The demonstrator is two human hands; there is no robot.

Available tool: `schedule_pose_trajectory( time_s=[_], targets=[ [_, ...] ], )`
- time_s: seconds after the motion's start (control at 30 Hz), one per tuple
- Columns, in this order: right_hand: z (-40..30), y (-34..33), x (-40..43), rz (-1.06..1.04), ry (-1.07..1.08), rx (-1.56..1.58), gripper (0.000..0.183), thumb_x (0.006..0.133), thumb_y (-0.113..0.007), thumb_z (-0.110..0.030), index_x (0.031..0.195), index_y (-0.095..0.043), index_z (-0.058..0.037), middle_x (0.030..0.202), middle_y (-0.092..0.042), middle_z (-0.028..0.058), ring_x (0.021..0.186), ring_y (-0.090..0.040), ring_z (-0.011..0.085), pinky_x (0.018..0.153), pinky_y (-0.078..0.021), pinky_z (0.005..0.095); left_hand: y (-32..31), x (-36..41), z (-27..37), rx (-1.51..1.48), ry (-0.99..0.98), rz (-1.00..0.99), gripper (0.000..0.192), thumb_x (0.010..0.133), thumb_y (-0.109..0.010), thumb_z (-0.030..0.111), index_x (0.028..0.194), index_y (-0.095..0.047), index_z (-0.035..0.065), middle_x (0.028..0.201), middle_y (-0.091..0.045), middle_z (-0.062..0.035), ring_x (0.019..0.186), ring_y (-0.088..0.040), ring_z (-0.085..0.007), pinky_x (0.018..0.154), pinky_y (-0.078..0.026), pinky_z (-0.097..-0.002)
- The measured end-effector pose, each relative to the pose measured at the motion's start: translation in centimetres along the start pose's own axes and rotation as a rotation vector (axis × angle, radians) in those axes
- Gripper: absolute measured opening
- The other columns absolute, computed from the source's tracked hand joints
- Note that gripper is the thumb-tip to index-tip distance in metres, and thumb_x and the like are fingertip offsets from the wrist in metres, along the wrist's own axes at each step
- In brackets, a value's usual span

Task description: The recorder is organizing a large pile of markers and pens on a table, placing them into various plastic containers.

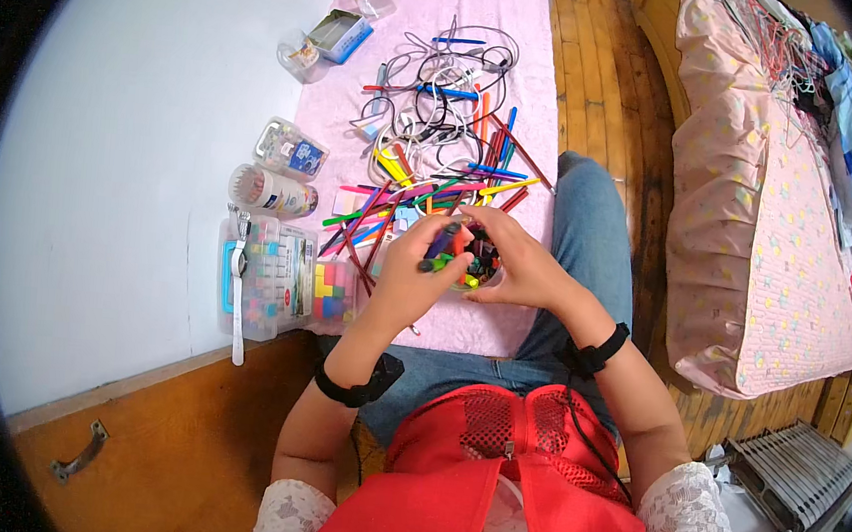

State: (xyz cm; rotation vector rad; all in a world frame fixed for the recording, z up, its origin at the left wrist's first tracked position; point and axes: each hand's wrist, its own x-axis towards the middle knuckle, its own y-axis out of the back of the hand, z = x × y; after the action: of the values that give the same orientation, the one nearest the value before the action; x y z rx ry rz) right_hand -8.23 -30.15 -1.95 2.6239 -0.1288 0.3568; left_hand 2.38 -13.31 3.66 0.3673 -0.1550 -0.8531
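Several markers (444, 246), purple, orange and green, are held together in the fingers of my left hand (416, 276). My right hand (520, 262) curves around the side of a round container (485, 292) with more pens or markers in it. Much of that container is hidden by both hands. Just beyond, a heap of coloured pens and pencils (431, 195) lies loose on a pink cloth (459, 325). Tangled black, grey and white cables (438, 109) spread behind the heap, with a few pens among them.
Along the left wall stand a clear case (267, 276) with a white strap-like item (238, 292) on it, a box of coloured blocks (335, 296), a pencil tub (274, 190), another clear box (291, 149) and a blue carton (341, 36). A bed (795, 242) is at right.
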Motion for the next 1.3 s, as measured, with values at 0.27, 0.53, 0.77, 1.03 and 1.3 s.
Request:
schedule_pose_trajectory(
  time_s=[0.27,0.53,0.77,1.03,1.3],
  targets=[
    [0.5,-0.2,-0.3,0.005,0.002,0.007,0.105,0.061,-0.089,-0.027,0.147,-0.034,-0.0059,0.141,-0.047,0.0214,0.131,-0.047,0.0394,0.111,-0.0393,0.0447,0.7,0.2,-0.7,-0.115,0.059,0.027,0.016,0.096,-0.066,0.014,0.107,-0.063,0.0030,0.100,-0.063,-0.0037,0.086,-0.057,-0.0098,0.081,-0.046,-0.0254],
    [0.5,0.1,-0.2,0.001,0.010,0.017,0.105,0.060,-0.089,-0.026,0.147,-0.034,-0.0055,0.142,-0.046,0.0209,0.132,-0.046,0.0394,0.112,-0.0386,0.0446,0.1,0.2,0.0,-0.212,-0.156,-0.061,0.032,0.105,-0.051,0.031,0.114,-0.062,0.0023,0.113,-0.060,-0.0074,0.105,-0.055,-0.0167,0.097,-0.042,-0.0305],
    [0.2,-0.2,-0.2,0.017,-0.022,0.014,0.104,0.060,-0.089,-0.027,0.146,-0.035,-0.0042,0.141,-0.048,0.0200,0.131,-0.048,0.0389,0.111,-0.0392,0.0444,0.0,-0.4,-2.0,0.214,-0.252,-0.009,0.033,0.091,-0.064,0.017,0.123,-0.062,0.0057,0.126,-0.053,-0.0143,0.124,-0.048,-0.0280,0.108,-0.035,-0.0408],
    [-3.0,0.7,1.5,0.211,-0.067,-0.093,0.105,0.060,-0.091,-0.029,0.147,-0.037,-0.0052,0.142,-0.049,0.0175,0.126,-0.052,0.0368,0.107,-0.0431,0.0422,2.2,-0.4,-4.5,-0.195,0.044,0.313,0.030,0.104,-0.049,0.020,0.125,-0.055,-0.0005,0.126,-0.058,-0.0099,0.119,-0.053,-0.0178,0.106,-0.038,-0.0322],
    [-3.6,1.1,1.9,0.002,-0.118,0.016,0.104,0.059,-0.092,-0.030,0.146,-0.039,-0.0074,0.137,-0.052,0.0169,0.126,-0.054,0.0334,0.106,-0.0445,0.0423,2.2,0.0,-5.7,-0.104,0.002,0.270,0.031,0.107,-0.043,0.025,0.122,-0.058,0.0020,0.118,-0.061,-0.0046,0.108,-0.055,-0.0124,0.098,-0.040,-0.0269]
  ],
)
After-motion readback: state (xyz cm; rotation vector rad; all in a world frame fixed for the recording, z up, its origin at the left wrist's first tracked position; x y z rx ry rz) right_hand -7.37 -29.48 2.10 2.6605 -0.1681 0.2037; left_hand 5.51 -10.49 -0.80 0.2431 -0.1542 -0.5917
